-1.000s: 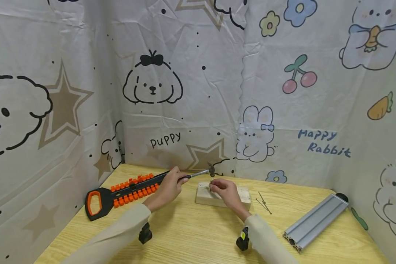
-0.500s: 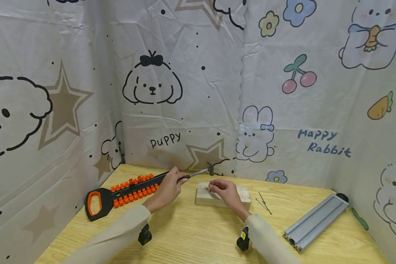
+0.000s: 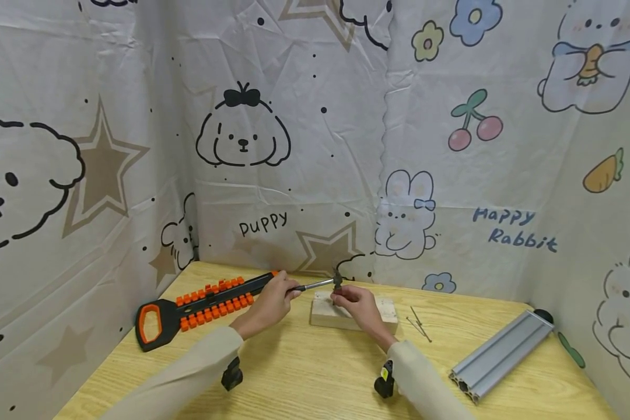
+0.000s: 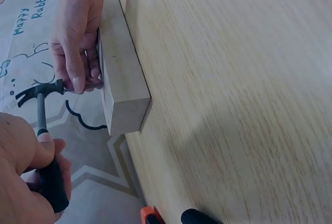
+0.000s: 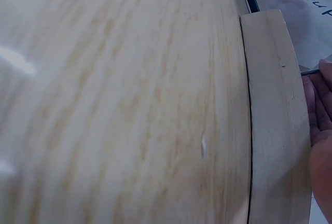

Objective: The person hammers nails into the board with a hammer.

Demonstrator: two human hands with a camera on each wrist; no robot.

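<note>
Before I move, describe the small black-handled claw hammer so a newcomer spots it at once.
On the yellowish wood-grain table, find the pale rectangular wooden block near the back edge. Just left of it, the person's left hand grips the small claw hammer by its black handle. Its silver shaft and dark forked head set it apart from the bulky black-and-orange bar to its left.

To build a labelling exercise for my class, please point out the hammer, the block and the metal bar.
hammer [image 4: 41, 113]: left wrist view, on the shaft below its head
block [image 4: 123, 60]: left wrist view, on its long side
metal bar [image 3: 504, 353]: head view, on its upper face
</note>
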